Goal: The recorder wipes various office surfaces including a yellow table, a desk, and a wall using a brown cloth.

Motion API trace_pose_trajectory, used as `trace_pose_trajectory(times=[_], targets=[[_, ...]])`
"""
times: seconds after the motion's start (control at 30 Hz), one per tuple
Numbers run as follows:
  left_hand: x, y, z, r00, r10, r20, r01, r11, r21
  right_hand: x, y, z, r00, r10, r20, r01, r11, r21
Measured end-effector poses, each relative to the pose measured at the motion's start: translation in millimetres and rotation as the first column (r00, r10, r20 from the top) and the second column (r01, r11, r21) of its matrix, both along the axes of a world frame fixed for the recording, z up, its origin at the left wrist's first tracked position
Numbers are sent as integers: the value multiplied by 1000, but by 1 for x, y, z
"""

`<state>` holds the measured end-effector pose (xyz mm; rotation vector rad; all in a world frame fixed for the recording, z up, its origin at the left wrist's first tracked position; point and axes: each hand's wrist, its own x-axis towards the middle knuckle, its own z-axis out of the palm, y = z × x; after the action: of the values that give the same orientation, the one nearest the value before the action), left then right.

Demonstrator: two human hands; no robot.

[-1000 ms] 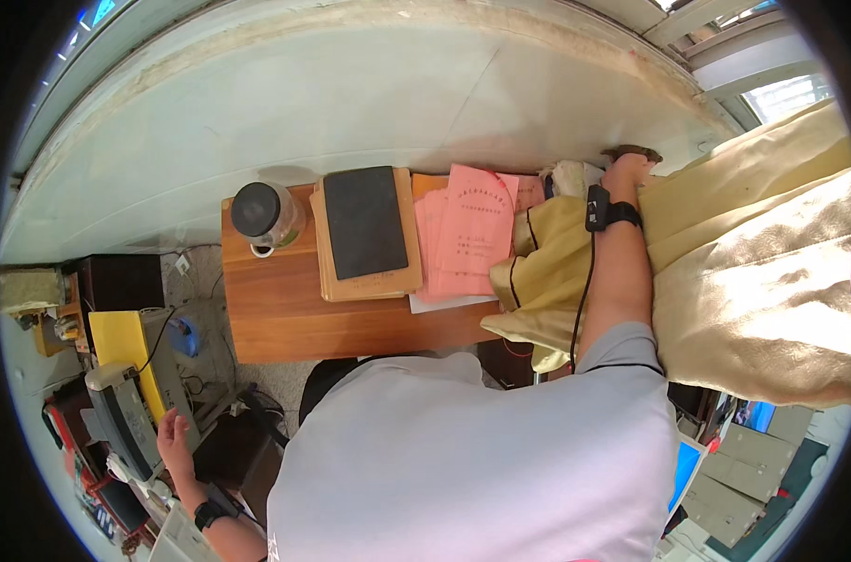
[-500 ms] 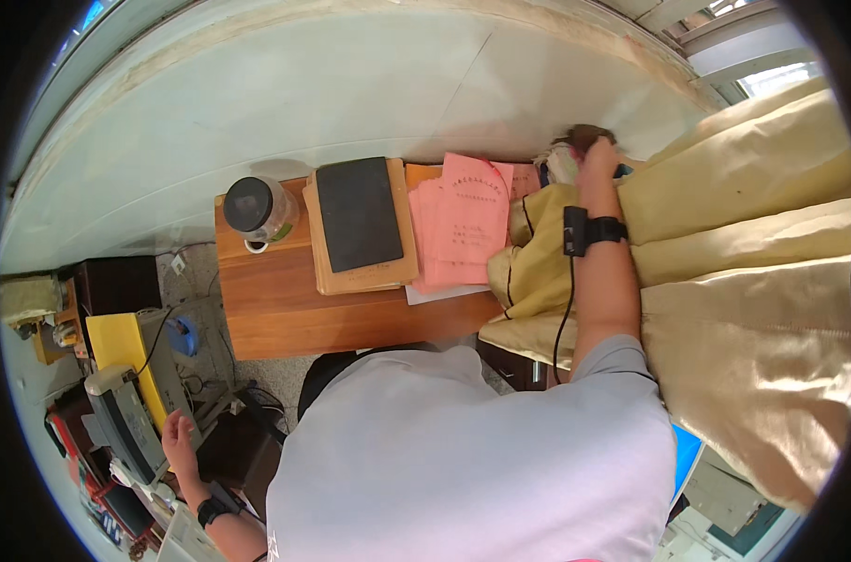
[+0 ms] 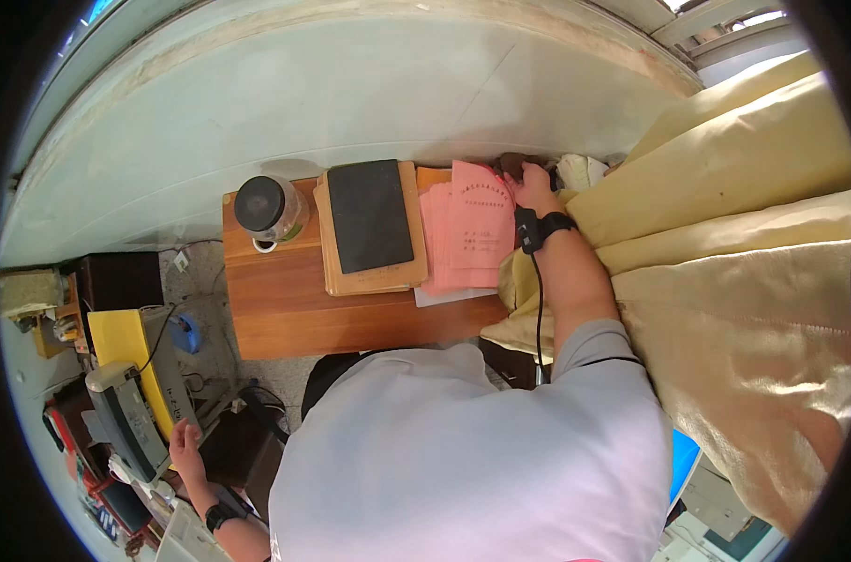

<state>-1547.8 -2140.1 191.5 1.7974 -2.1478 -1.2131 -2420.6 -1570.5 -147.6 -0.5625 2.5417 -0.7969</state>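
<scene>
My right hand [image 3: 535,187] is closed on a small dark brown thing [image 3: 516,167], whose kind I cannot make out, at the table's far edge beside the wall. Just left of it lie pink paper booklets [image 3: 477,229] in a fanned pile. Left of these, a black notebook [image 3: 374,215] rests on a stack of brown paper folders [image 3: 374,282]. A clear jar with a black lid [image 3: 262,204] stands near the table's left end. Out to the left, away from the table, my left hand [image 3: 187,448] hangs with slightly bent fingers, holding nothing.
Yellow curtain cloth [image 3: 688,215] covers the right side and drapes onto the wooden table [image 3: 285,323]. A whitish bundle [image 3: 582,171] sits in the far right corner. The pale wall [image 3: 369,84] runs behind. At left stand a grey printer-like machine [image 3: 130,421] and a yellow panel [image 3: 130,328].
My right hand has moved left along the wall with the dark brown thing, from the far right corner to beside the pink booklets. The left hand has hardly moved.
</scene>
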Motion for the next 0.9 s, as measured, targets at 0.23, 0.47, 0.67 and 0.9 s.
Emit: trace_pose_trajectory(times=[0.23,0.47,0.67,0.9], targets=[[-21,-10,-7,999,-8,38,6,998,61,129,-181,278,495,-601,628,841,148,-521],[-36,-39,-38,996,-87,12,86,993,86,215,-296,371,774,-582,-249,337,712,-616],[-4,-32,-49,1000,5,24,-9,987,162,220,-317,366,754,-573,-320,260,708,-657],[101,9,-102,960,279,27,-275,919,282,178,-293,312,614,-737,-282,553,657,-512]])
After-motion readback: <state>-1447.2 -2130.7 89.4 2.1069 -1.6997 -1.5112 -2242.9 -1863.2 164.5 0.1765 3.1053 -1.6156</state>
